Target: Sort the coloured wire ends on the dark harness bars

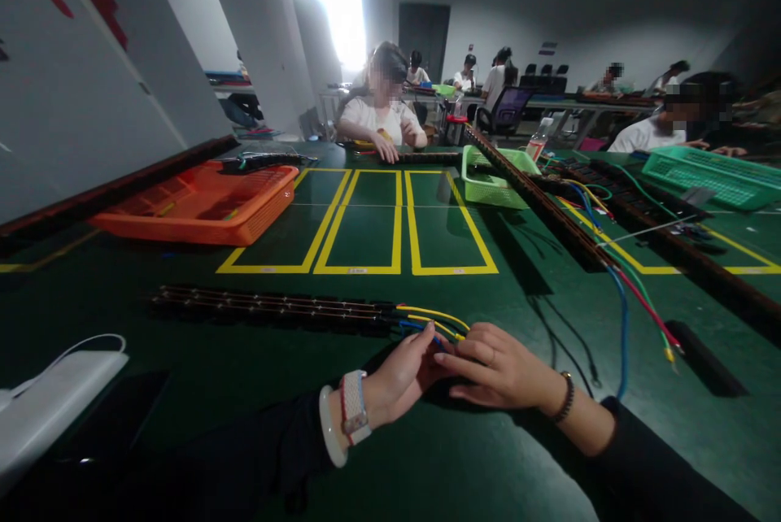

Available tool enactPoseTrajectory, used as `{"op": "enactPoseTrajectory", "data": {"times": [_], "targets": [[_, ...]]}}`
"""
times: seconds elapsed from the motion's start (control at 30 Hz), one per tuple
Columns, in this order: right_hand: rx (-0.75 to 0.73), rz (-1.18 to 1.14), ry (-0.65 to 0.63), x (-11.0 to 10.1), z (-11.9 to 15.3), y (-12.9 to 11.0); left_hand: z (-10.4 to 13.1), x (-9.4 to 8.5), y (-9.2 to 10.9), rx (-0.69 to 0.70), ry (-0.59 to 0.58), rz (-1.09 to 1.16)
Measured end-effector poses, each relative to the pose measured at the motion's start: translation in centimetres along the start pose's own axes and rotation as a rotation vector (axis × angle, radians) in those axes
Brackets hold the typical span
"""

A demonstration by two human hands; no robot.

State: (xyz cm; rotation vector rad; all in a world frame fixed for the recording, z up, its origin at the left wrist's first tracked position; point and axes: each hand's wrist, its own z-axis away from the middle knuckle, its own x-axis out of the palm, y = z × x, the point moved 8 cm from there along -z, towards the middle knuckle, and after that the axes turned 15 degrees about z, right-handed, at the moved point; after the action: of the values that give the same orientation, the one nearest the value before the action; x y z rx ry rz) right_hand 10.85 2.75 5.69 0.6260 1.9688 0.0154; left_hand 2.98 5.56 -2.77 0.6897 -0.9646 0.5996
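Note:
In front of me lies a long dark strip [274,306] with thin copper-coloured lines along its length. Yellow wires [436,315] and a blue wire [412,325] come out of its right end. My left hand [406,371] is closed around the wire ends, thumb on top, the blue wire running under the thumb. From the right, my right hand [500,367] meets it, its bent fingers closed at the yellow wire tips. The fingertips of both hands almost touch, and what lies between them is partly hidden.
An orange basket [256,209] stands at left, a light green basket [503,201] beyond. Long dark bars [537,205] with loose coloured wires [647,306] lie at right. A white box [67,400] is near left. A co-worker [381,111] sits across the table.

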Motion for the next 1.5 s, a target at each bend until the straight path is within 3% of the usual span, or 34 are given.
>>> {"op": "enactPoseTrajectory", "data": {"times": [0.2,0.43,0.6,0.83,0.97,1.1,1.3,1.5], "targets": [[0.056,-0.015,-0.084,1.0,-0.4,0.4,0.1,0.0,0.1,0.016,0.030,0.028],[0.318,-0.091,-0.047,1.4,-0.2,2.6,0.5,0.6,0.0,0.003,-0.059,-0.156],[0.483,-0.117,-0.045,2.4,0.5,4.0,0.8,0.5,-1.0,-0.099,-0.090,-0.353],[0.388,-0.099,-0.231,4.8,0.5,2.9,1.2,1.2,-1.1,-0.130,-0.128,-0.406],[0.460,-0.125,-0.235,4.1,0.2,3.8,1.1,1.2,-1.0,-0.139,-0.144,-0.379],[0.664,-0.242,-0.196,2.7,-0.2,6.5,1.2,1.3,-0.9,-0.163,-0.139,-0.375],[0.728,-0.337,-0.491,5.8,-1.0,7.9,1.4,1.5,-0.8,-0.141,-0.147,-0.367],[0.694,-0.390,-0.611,8.1,-1.6,7.1,1.4,1.5,-0.5,-0.101,-0.122,-0.307]]}}
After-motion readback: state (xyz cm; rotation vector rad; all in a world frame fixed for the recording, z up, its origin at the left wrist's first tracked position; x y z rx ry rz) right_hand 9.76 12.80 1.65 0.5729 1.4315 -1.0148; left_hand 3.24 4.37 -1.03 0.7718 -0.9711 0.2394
